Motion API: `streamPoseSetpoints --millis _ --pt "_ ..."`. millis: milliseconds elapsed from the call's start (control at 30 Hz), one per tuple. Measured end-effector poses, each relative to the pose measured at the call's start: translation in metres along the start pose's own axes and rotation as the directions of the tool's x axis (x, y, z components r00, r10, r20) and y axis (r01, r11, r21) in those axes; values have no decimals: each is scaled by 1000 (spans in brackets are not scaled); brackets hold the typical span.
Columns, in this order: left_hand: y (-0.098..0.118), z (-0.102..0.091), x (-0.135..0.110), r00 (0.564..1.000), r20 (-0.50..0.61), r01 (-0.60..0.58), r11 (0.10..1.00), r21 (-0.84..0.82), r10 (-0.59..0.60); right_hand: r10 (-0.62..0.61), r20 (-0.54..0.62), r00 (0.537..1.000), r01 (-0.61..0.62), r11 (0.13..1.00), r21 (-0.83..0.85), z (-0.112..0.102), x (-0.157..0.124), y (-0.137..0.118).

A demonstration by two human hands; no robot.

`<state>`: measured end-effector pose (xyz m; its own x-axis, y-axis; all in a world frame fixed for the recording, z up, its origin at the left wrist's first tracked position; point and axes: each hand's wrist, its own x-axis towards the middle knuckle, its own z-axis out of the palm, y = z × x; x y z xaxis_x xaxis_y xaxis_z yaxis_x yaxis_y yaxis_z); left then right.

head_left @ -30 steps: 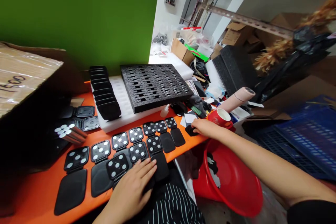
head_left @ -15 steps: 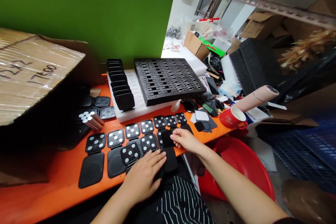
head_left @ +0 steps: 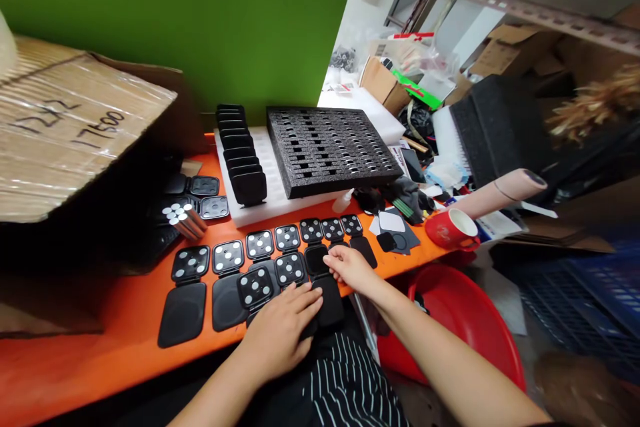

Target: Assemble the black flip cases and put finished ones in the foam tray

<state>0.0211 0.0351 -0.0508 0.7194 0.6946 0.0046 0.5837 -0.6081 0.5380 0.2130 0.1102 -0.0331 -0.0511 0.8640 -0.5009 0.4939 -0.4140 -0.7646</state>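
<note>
My right hand point(head_left: 347, 267) pinches the edge of a thin black square pad point(head_left: 316, 259). The pad lies in the upper half of an unfolded black hinged case, over the spot for its discs. My left hand point(head_left: 283, 320) rests flat with fingers stretched, its fingertips on the black lower half point(head_left: 330, 303) of that case. Left of it is a case half with several silver discs point(head_left: 256, 285). More unfolded cases stand in rows behind, such as the one with discs point(head_left: 191, 263) at far left. What lies under my left palm is hidden.
Stacked silver rods point(head_left: 187, 220) stand at left by a large cardboard box point(head_left: 85, 127). Behind are a slotted black foam block point(head_left: 330, 150) and upright black cases point(head_left: 249, 187) on white foam. A red mug point(head_left: 453, 229) and pink bottle point(head_left: 503, 192) sit right; a red basin point(head_left: 470, 320) is below.
The black pad has moved left and down into the case half, covering discs that showed at its left side before. My left hand stays put; the view has shifted slightly.
</note>
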Motion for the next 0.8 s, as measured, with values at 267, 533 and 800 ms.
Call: streamPoseSetpoints --millis 267,533,800 --pt "-1 2 0 1000 -13 -3 1000 -27 3 -35 -26 999 33 996 -81 4 5 9" --pt "-1 -1 0 1000 0 5 999 -44 -5 -266 -52 962 223 887 -405 0 8 6" --pt "1 -3 1 999 33 19 999 -33 -18 -271 -27 962 218 826 -520 2 2 -9"
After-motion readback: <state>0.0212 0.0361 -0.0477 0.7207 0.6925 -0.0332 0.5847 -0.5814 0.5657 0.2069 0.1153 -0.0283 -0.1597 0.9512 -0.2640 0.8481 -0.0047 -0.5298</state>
